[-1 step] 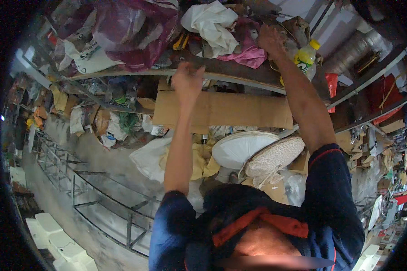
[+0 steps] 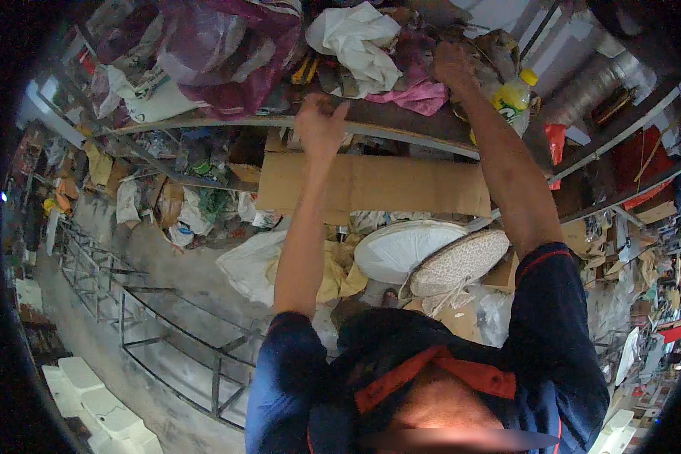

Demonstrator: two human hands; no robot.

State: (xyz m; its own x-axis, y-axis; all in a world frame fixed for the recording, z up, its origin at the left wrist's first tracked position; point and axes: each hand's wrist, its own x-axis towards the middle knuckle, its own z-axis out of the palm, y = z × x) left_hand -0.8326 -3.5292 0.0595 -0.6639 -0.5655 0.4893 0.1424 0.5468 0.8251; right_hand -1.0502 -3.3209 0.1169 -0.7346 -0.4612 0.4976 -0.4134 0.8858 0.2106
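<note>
Both arms reach up to a cluttered brown shelf (image 2: 401, 121). My left hand (image 2: 321, 125) is at the shelf's front edge, thumb spread away from the fingers, with nothing visible in it. My right hand (image 2: 452, 64) is farther back on the shelf, beside a pink cloth (image 2: 416, 97); its fingertips are hidden, so what it touches cannot be made out. Between the hands lies a crumpled white bag (image 2: 356, 49). A yellow-handled tool (image 2: 305, 70) lies behind my left hand. A yellow-capped plastic bottle (image 2: 513, 97) stands right of my right forearm.
A purple mesh sack (image 2: 219, 57) covers the shelf's left part. Below the shelf edge hangs a cardboard sheet (image 2: 401, 181). Underneath are a round white cushion-like thing (image 2: 401, 250) and a patterned one (image 2: 461, 265). A black metal frame (image 2: 166, 340) stands at the lower left.
My left hand has shifted slightly right and turned, and its thumb now stands out more clearly. My right hand has barely moved.
</note>
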